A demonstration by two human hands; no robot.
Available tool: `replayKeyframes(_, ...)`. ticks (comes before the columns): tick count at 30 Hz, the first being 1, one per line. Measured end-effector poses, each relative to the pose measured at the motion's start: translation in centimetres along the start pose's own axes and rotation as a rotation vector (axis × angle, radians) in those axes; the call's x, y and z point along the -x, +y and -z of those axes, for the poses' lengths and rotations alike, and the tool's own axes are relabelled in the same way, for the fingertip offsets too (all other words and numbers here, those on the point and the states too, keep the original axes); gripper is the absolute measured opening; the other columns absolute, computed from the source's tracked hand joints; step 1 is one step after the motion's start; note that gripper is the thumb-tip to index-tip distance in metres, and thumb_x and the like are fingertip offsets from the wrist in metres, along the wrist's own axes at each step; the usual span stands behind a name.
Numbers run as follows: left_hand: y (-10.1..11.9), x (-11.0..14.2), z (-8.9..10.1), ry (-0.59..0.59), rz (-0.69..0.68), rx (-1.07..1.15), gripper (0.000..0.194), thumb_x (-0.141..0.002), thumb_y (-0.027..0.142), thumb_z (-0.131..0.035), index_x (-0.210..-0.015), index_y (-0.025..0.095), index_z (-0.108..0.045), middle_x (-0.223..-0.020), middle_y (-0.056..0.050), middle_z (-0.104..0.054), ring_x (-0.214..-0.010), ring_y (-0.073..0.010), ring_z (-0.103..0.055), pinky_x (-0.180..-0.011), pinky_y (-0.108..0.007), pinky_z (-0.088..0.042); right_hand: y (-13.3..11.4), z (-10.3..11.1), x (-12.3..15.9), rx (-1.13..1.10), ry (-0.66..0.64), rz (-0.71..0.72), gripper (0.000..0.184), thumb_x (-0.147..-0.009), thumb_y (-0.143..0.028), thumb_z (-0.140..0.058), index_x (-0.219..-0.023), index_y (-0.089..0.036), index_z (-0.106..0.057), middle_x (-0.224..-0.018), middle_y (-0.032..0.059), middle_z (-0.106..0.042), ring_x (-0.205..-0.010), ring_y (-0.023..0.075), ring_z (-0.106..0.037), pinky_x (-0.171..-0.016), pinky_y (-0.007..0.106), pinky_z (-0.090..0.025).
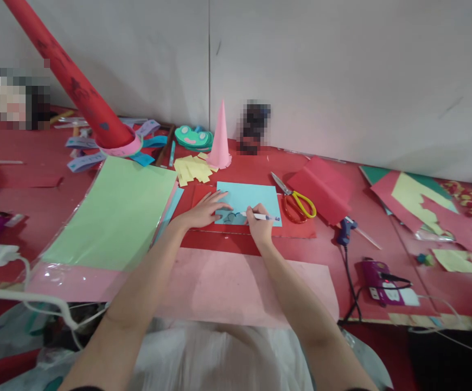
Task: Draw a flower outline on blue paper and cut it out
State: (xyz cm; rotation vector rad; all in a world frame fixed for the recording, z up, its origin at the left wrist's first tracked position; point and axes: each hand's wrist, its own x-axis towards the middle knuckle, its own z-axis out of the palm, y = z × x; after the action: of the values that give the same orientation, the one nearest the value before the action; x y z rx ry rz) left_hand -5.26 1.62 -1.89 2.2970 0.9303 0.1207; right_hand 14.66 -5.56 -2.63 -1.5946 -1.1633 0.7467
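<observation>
Pale cloth (228,358) covers the lap between the person's two bare forearms. Just beyond it, a pink sheet (236,288) lies along the near edge of the red table (325,260), with a purple power strip (394,285) well off to the right. Further in, the right hand (259,222) has its fingers curled around a white pen (263,216), the tip meeting light-blue paper (252,196) beside a dark curved outline (231,219). The left hand (204,210) lies palm down with fingers spread, gripping nothing, its fingertips on the paper's left part. That paper rests on red card (297,230), between a large green sheet (114,217) on the left and a glue gun (346,231) on the right. Scissors (295,196) with yellow and red handles lie just beside the paper's right edge. Behind are yellow paper pieces (193,170), an upright pink cone (221,141), green frog-face cutouts (195,140) and, last, the grey wall (342,70).
</observation>
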Motion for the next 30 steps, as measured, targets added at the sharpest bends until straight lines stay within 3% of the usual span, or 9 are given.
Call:
replayKeyframes(23, 0.00, 0.02, 0.05, 0.004, -0.015, 0.008, 0.034, -0.093, 0.024, -0.049, -0.126, 0.035, -0.056, -0.161, 0.007, -0.014, -0.148, -0.0228, -0.005, -0.120, -0.047, -0.011, 0.14, 0.02, 0.18, 0.051, 0.018, 0.013, 0.034, -0.082, -0.043, -0.048, -0.058, -0.024, -0.032, -0.044, -0.0066, -0.045, -0.045, 0.0107, -0.038, -0.052, 0.026, -0.034)
replayKeyframes(30, -0.26, -0.14, -0.12, 0.005, -0.013, -0.006, 0.041, -0.089, 0.017, -0.050, -0.126, 0.035, -0.056, -0.161, 0.006, -0.014, -0.148, -0.0220, -0.006, -0.120, -0.047, -0.012, 0.06, 0.60, -0.45, -0.080, 0.029, 0.018, 0.034, -0.086, -0.050, -0.045, -0.064, -0.025, -0.037, -0.044, -0.0051, -0.051, -0.046, 0.0134, -0.049, -0.059, 0.029, -0.042)
